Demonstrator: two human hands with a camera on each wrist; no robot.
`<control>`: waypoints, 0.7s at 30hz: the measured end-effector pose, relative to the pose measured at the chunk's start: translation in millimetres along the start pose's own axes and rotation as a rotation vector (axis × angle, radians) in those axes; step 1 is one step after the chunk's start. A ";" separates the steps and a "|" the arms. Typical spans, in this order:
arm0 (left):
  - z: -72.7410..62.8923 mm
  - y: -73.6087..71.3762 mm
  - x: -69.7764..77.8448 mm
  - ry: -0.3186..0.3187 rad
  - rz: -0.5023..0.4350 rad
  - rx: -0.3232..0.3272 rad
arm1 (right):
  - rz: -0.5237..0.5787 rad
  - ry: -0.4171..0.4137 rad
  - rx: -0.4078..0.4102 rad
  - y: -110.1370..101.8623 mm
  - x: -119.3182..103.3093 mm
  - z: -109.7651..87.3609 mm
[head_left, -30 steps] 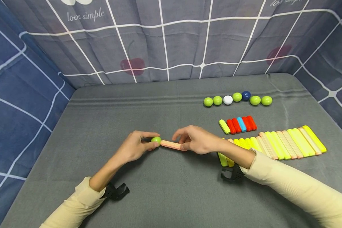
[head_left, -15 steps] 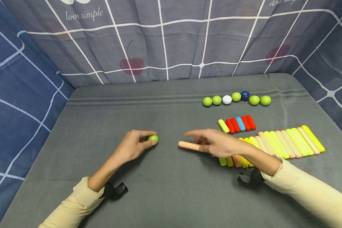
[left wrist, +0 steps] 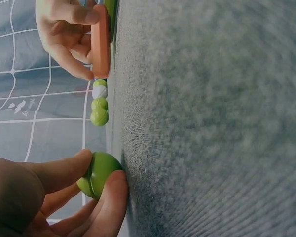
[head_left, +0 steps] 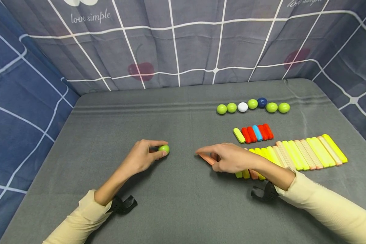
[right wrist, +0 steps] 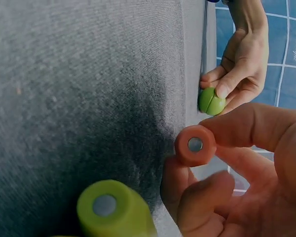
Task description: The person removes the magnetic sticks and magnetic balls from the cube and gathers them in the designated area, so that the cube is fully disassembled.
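My left hand (head_left: 142, 158) pinches a green ball (head_left: 164, 148) between thumb and fingers, low over the grey cloth. In the left wrist view a seam line runs round the ball (left wrist: 100, 174). My right hand (head_left: 231, 158) holds an orange-pink magnetic stick (head_left: 207, 159) by thumb and fingers, apart from the ball. The right wrist view shows a round metal magnet in the end of the stick (right wrist: 181, 144). Just in front of that hand a yellow-green stick (right wrist: 106, 205), also with a metal end, lies on the cloth.
Behind, at right, a row of balls holds several green balls (head_left: 221, 109), a white ball (head_left: 242, 107) and a dark blue ball (head_left: 262, 102). Short red sticks (head_left: 250, 134) lie nearer. Long yellow and orange sticks (head_left: 312, 152) are lined up beside my right forearm, which covers some.
My right hand has drawn the stick away from the green ball to the right, then turned it to a steeper slant. My left hand has shifted slightly left, still holding the ball.
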State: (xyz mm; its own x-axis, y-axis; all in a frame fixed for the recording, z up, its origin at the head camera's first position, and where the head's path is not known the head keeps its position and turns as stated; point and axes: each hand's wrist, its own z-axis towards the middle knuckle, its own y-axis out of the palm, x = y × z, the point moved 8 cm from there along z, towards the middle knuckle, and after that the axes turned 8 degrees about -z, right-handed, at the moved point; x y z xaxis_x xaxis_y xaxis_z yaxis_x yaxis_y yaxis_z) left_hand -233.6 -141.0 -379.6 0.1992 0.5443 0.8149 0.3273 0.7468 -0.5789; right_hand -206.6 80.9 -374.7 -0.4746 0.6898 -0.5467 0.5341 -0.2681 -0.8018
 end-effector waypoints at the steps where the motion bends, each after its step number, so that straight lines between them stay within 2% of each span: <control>1: 0.0 0.0 -0.1 0.001 -0.002 0.000 | 0.009 0.003 0.003 0.1 0.6 -0.5; 5: -0.3 -0.1 -0.5 0.000 -0.006 0.001 | 0.048 0.017 0.032 -2.2 2.7 -3.7; 13: 0.0 -0.2 -1.9 -0.013 -0.015 -0.002 | 0.282 0.025 0.110 -2.9 8.5 -16.8; 21: 0.0 -1.3 -2.3 -0.015 -0.022 0.009 | 0.223 0.040 0.207 -3.1 14.2 -31.7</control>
State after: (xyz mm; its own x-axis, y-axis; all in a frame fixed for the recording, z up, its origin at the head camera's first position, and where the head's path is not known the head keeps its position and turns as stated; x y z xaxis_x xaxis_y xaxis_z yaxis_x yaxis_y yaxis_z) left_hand -234.5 -143.2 -380.7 0.1783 0.5334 0.8269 0.3232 0.7620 -0.5612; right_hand -192.8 112.8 -372.3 -0.3315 0.6239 -0.7078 0.4657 -0.5442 -0.6978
